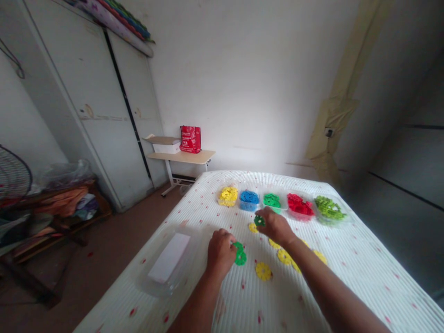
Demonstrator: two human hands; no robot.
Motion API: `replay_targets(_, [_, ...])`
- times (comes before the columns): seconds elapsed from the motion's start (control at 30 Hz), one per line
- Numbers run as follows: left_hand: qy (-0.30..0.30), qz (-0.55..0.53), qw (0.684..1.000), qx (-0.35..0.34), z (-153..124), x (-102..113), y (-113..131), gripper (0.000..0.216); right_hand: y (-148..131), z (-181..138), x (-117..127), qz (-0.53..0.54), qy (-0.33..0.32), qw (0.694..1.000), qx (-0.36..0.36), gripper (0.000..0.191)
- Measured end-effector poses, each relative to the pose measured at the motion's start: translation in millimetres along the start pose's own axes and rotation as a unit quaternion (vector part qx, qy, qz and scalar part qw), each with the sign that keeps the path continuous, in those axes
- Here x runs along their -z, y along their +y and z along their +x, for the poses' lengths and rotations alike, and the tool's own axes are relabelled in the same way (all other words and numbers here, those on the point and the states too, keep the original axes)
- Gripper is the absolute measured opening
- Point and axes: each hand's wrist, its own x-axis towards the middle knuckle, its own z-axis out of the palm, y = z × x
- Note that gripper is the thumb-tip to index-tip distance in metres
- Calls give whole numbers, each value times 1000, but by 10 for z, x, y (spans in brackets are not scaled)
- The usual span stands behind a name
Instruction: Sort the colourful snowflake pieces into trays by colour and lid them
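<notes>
My left hand (221, 251) is closed at the edge of joined green flower-shaped plastic discs (240, 257), low over the table. In my right hand (275, 225) a darker-looking green flower disc (259, 220) is pinched between thumb and fingers, just in front of the tub of green discs (272, 201). Around and under my right forearm lie several loose yellow flower discs (263, 271), some partly hidden by the arm. Another yellow disc (253, 228) rests just below my right fingertips.
Clear tubs hold yellow (228, 196), blue (249, 199), red (300, 206) and light green pieces (329, 208) in a row. At left sits a clear plastic tray or lid (164, 289) with a white rectangle (169, 257). Beyond stands a side table (197, 157) with a red bag (190, 139).
</notes>
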Motion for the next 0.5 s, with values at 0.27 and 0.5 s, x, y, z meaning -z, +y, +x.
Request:
replay_targets(0.27, [13,-36,999,-10,13,-15,-39,19,489,235,313,-32,164,983,-68,40])
replay_targets(0.5, [-89,-45,994,-40,-35,151,-46,33,1059,-592,-143,-24,251,967,-29,33])
